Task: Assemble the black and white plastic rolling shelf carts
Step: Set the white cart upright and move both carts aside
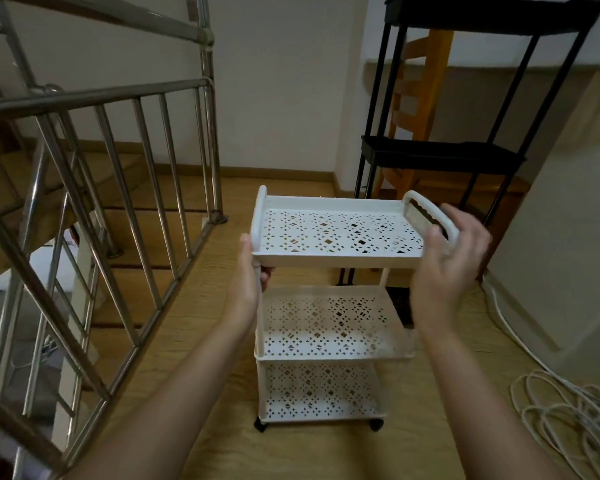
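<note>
two hands at a white cart [329,320] on the floor [222,427].
left hand [246,278] curls round its corner post [257,277] under the top shelf [336,233]; right hand [454,265], fingers loosely apart, beside the shelf handle [426,209]; black cart [440,154] beyond them.

A shiny metal stair railing [118,95] fills the left side from near to far, and wooden steps [127,164] descend behind its bars. The wood-patterned floor [222,445] runs to a pale wall [284,81] with a tan baseboard [278,172] at the far end, and a wooden chair [417,109] stands at the far right against that wall. On the right stands a large beige unit [568,237], with a loose coil of white cable [575,427] on the floor at its near foot and a small dark mat [400,303] to the left of it.
</note>
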The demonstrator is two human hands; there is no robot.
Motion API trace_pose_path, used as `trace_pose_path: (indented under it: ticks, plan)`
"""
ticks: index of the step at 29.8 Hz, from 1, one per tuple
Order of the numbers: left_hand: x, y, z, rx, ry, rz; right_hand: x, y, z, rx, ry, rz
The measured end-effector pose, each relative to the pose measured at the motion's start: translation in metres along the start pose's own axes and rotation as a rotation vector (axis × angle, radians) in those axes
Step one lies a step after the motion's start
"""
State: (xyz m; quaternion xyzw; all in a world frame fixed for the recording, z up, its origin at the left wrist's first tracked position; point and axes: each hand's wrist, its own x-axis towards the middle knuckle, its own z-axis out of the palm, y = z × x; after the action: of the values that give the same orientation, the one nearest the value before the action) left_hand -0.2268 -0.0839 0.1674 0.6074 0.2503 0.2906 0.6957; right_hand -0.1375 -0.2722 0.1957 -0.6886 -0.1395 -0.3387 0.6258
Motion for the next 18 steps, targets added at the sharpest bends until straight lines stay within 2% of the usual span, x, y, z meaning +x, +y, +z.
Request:
trace_pose_path:
  ticks: [1, 2, 4, 5, 7, 12, 18]
  plan:
    - [0.002, -0.001, -0.001, -0.031, -0.004, -0.02, 0.014, 0.009, -0.014, 0.043, 0.123, 0.186]
    - [0.003, -0.004, 0.0, -0.043, -0.021, -0.036, 0.028, 0.019, -0.024, 0.088, 0.128, 0.402]
    - [0.004, -0.009, 0.0, -0.035, -0.062, -0.045, 0.044, 0.037, -0.032, 0.175, -0.121, 0.759]
    - [0.004, -0.011, 0.003, -0.035, -0.082, -0.034, 0.048, 0.044, -0.033, 0.229, -0.242, 0.84]
    - [0.005, -0.015, 0.004, -0.045, -0.075, 0.002, 0.054, 0.053, -0.03, 0.337, -0.335, 0.896]
    - [0.009, -0.012, 0.002, -0.121, -0.009, 0.052, 0.062, 0.06, -0.025, 0.496, -0.403, 1.001]
    - [0.031, -0.002, -0.007, -0.322, -0.108, -0.123, 0.053, 0.072, -0.018, 0.549, -0.451, 0.991]
